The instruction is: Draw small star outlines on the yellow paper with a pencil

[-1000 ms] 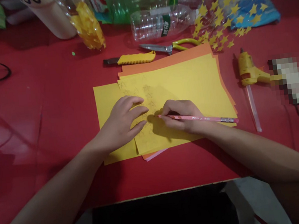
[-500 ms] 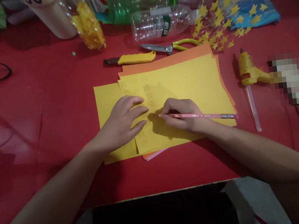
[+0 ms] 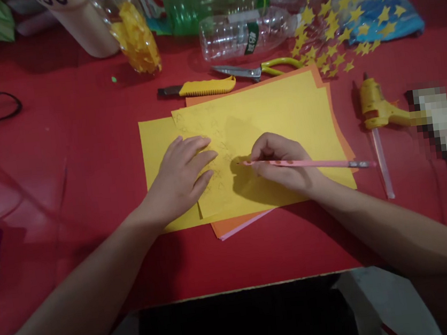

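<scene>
Red table [image 3: 93, 128] | our left hand [image 3: 181, 172] rests loosely spread, yellow paper [image 3: 285, 112] | our right hand [image 3: 282, 150] grips pink pencil [image 3: 314, 163] | scissors [image 3: 256, 73], paper's twelve o'clock | paper could skew if left pressure eases

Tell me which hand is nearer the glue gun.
Right: the right hand is left of the glue gun, holding a pink pencil; the left hand is farther left, on the yellow paper.

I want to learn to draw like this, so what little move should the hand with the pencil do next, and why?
Probably sketch another star: the right hand grips the pink pencil, its tip just right of the star outlines on the top yellow sheet, which shows no outlines farther right. The left hand rests on that sheet.
</scene>
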Demonstrator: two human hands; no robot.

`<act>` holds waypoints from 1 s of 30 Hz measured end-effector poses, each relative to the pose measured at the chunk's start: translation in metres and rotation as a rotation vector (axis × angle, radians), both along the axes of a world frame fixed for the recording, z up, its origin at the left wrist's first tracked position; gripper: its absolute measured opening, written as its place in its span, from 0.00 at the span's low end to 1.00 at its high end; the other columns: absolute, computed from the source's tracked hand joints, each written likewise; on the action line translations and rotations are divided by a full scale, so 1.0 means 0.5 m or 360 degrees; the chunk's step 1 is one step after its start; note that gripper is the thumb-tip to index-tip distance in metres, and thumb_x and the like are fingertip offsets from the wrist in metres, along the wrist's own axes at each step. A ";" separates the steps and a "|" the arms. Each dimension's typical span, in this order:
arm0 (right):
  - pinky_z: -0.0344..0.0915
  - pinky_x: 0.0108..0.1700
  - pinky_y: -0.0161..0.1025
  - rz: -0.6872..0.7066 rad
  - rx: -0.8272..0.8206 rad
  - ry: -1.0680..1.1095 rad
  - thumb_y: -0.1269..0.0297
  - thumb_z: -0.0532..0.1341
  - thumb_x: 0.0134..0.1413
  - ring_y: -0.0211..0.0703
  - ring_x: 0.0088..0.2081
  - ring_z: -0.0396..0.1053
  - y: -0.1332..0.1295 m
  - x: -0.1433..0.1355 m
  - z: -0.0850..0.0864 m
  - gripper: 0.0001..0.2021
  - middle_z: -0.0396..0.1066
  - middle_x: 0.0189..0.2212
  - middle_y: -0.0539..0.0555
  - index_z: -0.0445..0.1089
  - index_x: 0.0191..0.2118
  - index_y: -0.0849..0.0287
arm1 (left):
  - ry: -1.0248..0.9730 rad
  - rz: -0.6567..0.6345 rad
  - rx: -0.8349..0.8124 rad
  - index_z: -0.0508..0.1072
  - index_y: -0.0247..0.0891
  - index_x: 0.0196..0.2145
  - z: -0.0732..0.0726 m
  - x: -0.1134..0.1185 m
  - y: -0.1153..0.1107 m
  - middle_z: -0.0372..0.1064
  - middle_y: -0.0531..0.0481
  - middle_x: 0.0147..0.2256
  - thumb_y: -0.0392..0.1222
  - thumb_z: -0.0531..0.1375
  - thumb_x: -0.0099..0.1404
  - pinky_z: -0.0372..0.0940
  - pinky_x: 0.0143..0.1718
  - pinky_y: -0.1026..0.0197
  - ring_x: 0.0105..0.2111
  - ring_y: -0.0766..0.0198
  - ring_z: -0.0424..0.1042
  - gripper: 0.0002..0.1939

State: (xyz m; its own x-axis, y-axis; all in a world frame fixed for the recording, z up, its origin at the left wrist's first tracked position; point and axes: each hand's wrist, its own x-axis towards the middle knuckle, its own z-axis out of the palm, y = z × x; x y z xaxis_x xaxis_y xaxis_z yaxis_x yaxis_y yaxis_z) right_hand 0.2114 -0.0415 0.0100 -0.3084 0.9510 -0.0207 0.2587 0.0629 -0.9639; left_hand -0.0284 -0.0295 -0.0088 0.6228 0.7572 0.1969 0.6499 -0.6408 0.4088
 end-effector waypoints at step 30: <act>0.50 0.26 0.34 0.0323 0.0124 -0.0204 0.68 0.59 0.53 0.30 0.23 0.56 -0.005 -0.004 -0.014 0.05 0.62 0.21 0.44 0.62 0.28 0.58 | -0.0058 -0.0142 -0.0081 0.68 0.39 0.50 0.006 0.008 -0.007 0.61 0.39 0.56 0.45 0.56 0.68 0.56 0.60 0.40 0.58 0.47 0.59 0.14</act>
